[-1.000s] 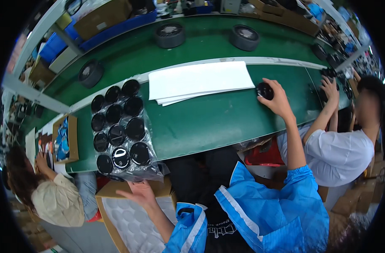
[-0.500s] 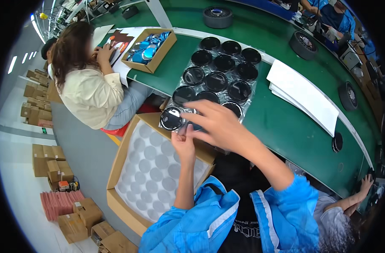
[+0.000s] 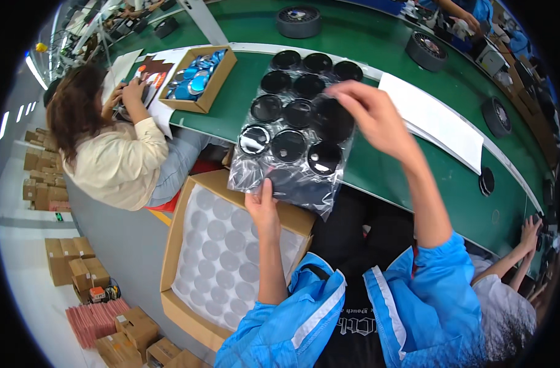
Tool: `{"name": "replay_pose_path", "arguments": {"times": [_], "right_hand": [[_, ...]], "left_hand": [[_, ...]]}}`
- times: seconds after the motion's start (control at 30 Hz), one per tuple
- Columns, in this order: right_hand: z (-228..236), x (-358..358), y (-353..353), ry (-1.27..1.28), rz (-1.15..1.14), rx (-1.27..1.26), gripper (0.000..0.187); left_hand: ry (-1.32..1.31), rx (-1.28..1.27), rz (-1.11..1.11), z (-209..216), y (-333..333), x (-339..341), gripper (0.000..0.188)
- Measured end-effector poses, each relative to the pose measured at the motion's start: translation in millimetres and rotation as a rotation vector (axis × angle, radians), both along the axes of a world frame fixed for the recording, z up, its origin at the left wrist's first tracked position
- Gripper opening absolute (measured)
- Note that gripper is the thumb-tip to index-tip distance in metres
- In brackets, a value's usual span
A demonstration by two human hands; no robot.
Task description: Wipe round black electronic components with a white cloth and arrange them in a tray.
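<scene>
A clear plastic sheet lies over the near edge of the green bench, with several round black caps in rows on it. My left hand pinches the sheet's near edge, thumb on top. My right hand is over the sheet's right side, fingers bent and pressed together beside the far-right caps. Motion blurs its fingertips, so what they hold, if anything, is unclear. Below the sheet, an open cardboard box contains pale round pieces in rows.
White sheets lie right of the caps, near a loose black cap. A carton of blue round parts stands at left beside a seated co-worker. Wheels rest on the bench's far side. Another person's hands show at far right.
My right hand has moved away from my left, toward the far right side of the sheet. Caps seen at the sheet's near end before no longer show there. My left hand keeps its grip.
</scene>
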State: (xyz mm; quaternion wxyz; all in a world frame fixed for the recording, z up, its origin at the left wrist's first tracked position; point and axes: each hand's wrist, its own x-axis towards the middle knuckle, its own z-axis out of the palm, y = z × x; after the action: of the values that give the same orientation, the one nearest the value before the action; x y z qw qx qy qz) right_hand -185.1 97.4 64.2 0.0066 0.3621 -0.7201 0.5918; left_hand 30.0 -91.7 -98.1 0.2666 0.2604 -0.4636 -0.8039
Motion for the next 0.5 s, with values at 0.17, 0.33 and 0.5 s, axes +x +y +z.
{"name": "replay_pose_path", "arguments": {"times": [0.17, 0.33, 0.5], "right_hand": [[-32, 20, 102, -0.048, -0.093, 0.686, 0.025], [-48, 55, 130, 0.163, -0.304, 0.595, 0.046], [-55, 92, 139, 0.091, -0.393, 0.646, 0.074]], "left_hand": [[0.34, 0.487, -0.07, -23, 22, -8, 0.047], [0.365, 0.639, -0.227, -23, 73, -8, 0.054], [0.08, 0.351, -0.274, -21, 88, -13, 0.044]]}}
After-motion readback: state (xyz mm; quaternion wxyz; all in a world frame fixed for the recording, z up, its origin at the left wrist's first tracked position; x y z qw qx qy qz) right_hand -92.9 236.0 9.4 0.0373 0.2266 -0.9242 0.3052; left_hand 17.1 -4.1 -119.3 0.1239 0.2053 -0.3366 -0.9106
